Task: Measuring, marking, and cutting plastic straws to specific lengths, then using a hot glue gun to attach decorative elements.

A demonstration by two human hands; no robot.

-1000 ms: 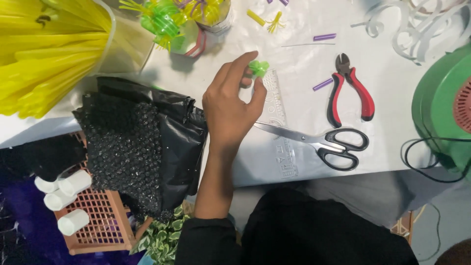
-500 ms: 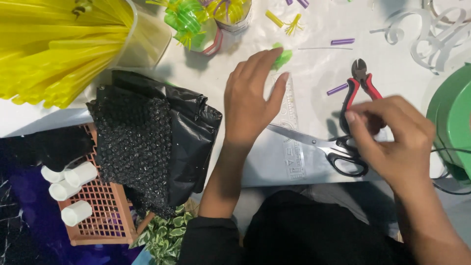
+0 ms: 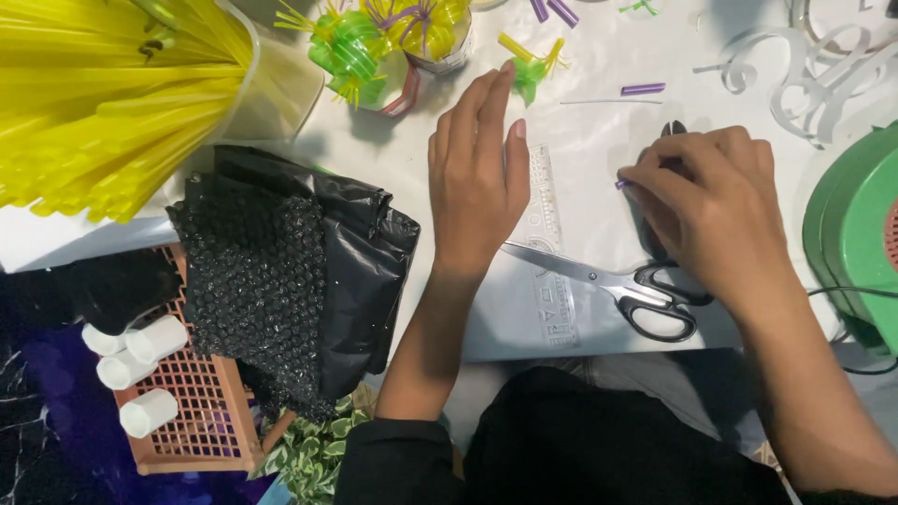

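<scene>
The scissors [image 3: 622, 285] lie on the white table [image 3: 599, 140], blades pointing left, black handles close to the near edge. Above their blade tips the left hand [image 3: 477, 178] rests palm down, fingers straight and together, holding nothing; its fingertips reach a small green and yellow straw piece [image 3: 530, 67]. A clear ruler [image 3: 545, 201] runs just beside this hand and passes under the scissor blades. Above the scissor handles the right hand [image 3: 706, 210] is curled over the pliers [image 3: 672, 131], of which only the dark tip shows, and pinches a short purple straw piece [image 3: 621, 184] between thumb and forefinger; only the piece's end pokes out.

Bare table stays open between the two hands, above the scissors. Up from there lie a second purple straw bit [image 3: 643, 89] and a thin wire. Right of the scissors a green round machine [image 3: 856, 234] closes that side. Far left of them, black bubble wrap [image 3: 281, 271] hangs over the table edge, with yellow straws [image 3: 103, 93] in a tub beyond.
</scene>
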